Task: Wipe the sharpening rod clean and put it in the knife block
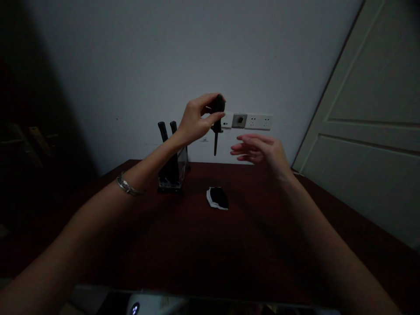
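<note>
My left hand [196, 119] is raised above the table and pinches a slim black tool [216, 127] by its thick upper end, so the thin shaft hangs straight down. My right hand [260, 151] hovers just to the right of it and slightly lower, fingers stretched out toward the left, holding nothing. A clear holder [173, 173] with two black handles sticking up stands on the dark red table [197, 245] behind my left wrist. A small black and white object [218, 197] lies flat on the table below both hands.
A white wall with a row of sockets [251, 121] is behind the table. A pale door [370, 131] stands at the right. Dark furniture fills the left side. A pale device [138, 306] lies at the near edge.
</note>
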A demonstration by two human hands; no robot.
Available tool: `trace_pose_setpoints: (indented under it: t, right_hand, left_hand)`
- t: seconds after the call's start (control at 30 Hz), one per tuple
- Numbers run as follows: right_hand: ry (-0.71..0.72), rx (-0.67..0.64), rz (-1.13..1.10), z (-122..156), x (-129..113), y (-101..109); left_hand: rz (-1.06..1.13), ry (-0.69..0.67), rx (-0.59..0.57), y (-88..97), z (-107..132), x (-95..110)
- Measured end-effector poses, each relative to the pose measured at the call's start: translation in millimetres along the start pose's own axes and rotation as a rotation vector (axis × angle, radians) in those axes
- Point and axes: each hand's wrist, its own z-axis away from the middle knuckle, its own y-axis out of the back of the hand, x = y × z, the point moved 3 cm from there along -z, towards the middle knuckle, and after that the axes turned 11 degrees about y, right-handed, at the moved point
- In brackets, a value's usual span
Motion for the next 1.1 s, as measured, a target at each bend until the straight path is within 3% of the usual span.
trace_pose_setpoints:
  t: [0.1,0.17,0.33,0.83,1.1]
  right_hand:
    - [0.213,0.067,0.089,-14.1,-14.3,4.4]
    - [0.273,0.041,0.153,-20.9,-19.6,1.4]
    - [0.217,-0.08,0.204,-27.0,-18.6,-14.3]
    - [0.283,-0.07,0.339,-19.0,-2.0,-25.8]
    - [0.27,-0.096,0.402,-17.9,-5.7,-37.8]
  left_hand:
    - [0.039,0.048,-0.062,0.5,-9.9,-3.5]
    - [0.107,0.074,-0.095,-0.2,-11.5,-3.9]
    - [0.283,0.146,-0.17,-5.1,-5.3,0.5]
    - [0.378,0.236,-0.228,-5.9,9.6,2.9]
    - [0.364,0.266,-0.356,4.0,17.0,3.7]
